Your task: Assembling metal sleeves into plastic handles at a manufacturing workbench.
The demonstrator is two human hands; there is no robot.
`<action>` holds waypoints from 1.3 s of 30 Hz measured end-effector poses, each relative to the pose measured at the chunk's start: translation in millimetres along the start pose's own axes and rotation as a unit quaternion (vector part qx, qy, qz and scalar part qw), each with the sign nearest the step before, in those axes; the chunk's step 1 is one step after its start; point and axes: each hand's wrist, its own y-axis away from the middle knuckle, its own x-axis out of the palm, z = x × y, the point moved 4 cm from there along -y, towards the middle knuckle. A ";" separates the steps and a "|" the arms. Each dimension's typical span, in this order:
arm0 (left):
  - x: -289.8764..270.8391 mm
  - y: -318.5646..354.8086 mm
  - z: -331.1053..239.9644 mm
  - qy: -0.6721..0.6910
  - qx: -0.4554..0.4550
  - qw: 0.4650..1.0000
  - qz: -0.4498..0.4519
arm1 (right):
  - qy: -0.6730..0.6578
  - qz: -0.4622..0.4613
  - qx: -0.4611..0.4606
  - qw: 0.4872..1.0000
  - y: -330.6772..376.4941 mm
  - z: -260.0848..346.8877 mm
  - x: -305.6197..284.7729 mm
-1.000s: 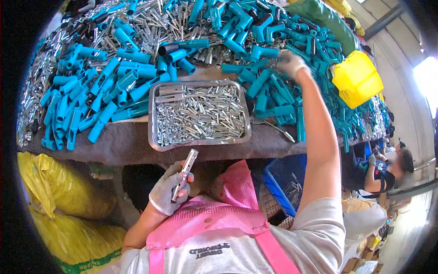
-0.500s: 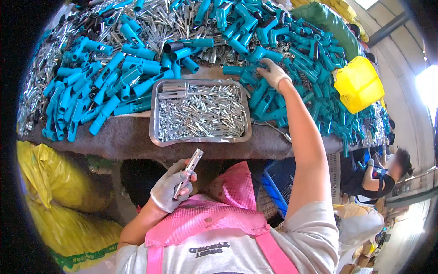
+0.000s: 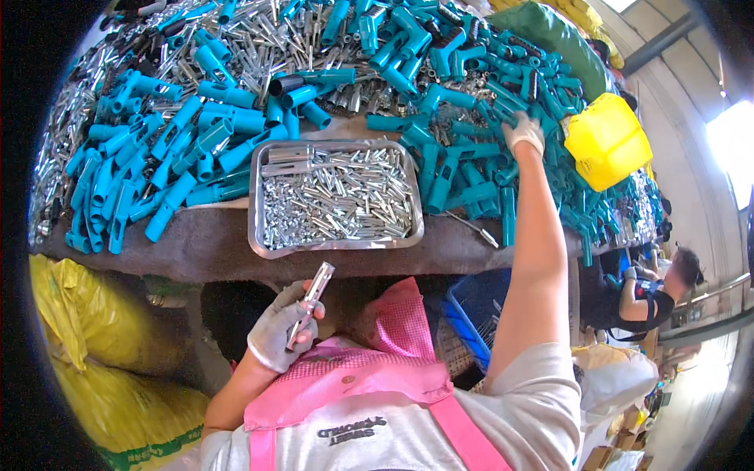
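Note:
My left hand [image 3: 283, 330], in a pale glove with bare fingertips, is closed around a slotted metal tube [image 3: 314, 294] that tilts up in front of my apron. My right hand [image 3: 525, 135], also gloved, reaches far to the right over a heap of teal plastic handle-shaped parts [image 3: 471, 196]. Its fingers look spread on the teal pieces, though their tips partly blend into the pile. Between the hands, at the table's front edge, stands a metal tray [image 3: 254, 208]. Short metal pins [image 3: 369, 196] fill much of it, with small fittings at the left and larger slotted tubes at the back.
More teal parts [image 3: 169, 137] lie left of the tray, with loose metal pieces [image 3: 267, 39] behind. A yellow cut-open container [image 3: 609, 145] stands at the right. Below are yellow sacks [image 3: 102, 314] and a blue crate [image 3: 463, 326]. Another person [image 3: 652, 294] works at far right.
My right hand has moved right and slightly away, from the near teal pieces to others deeper in the heap. My left hand still holds the metal tube; the whole view has shifted slightly.

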 end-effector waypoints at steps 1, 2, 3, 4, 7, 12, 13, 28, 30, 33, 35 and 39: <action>-0.4 -1.9 -0.1 -0.002 -0.004 1.000 0.001 | 0.030 0.071 0.007 0.997 0.2 -10.5 13.8; 0.7 -3.4 0.0 0.000 -0.008 1.000 0.013 | 0.062 -0.016 -0.040 0.997 10.2 -15.8 21.6; 3.0 -5.5 -1.1 0.002 -0.011 1.000 0.024 | 0.063 -0.016 -0.036 0.997 3.8 -18.6 20.3; 4.7 -7.5 -1.0 -0.004 -0.021 0.999 0.031 | 0.085 0.014 -0.043 0.995 -9.9 -20.7 17.4; 2.0 -6.4 3.8 0.012 -0.014 0.999 0.030 | -0.255 -0.038 0.000 0.966 -22.4 -14.0 -33.5; 7.1 -11.5 7.4 0.006 -0.028 0.999 0.025 | -0.041 0.050 -0.254 0.965 -6.8 37.6 -20.5; 6.3 -12.4 8.3 0.014 -0.029 0.999 0.020 | -0.005 0.209 -0.309 0.928 18.2 61.4 -2.4; 8.3 -6.8 6.3 -0.010 -0.012 1.000 0.012 | -0.457 0.015 -0.119 0.881 -16.1 55.8 -5.2; 6.2 -8.2 5.1 0.008 -0.030 1.000 -0.002 | -0.248 0.061 -0.174 0.951 -7.8 78.2 3.0; 3.2 -6.3 8.0 -0.001 -0.029 1.000 0.005 | -0.159 0.087 -0.185 0.966 6.3 85.8 -13.6; 6.4 -6.1 7.9 -0.005 -0.010 1.000 0.009 | -0.270 -0.084 -0.171 0.944 15.6 84.8 -48.7; 9.8 -5.6 1.7 -0.017 -0.026 0.999 0.013 | -0.346 -0.052 -0.116 0.929 -3.7 53.8 -17.3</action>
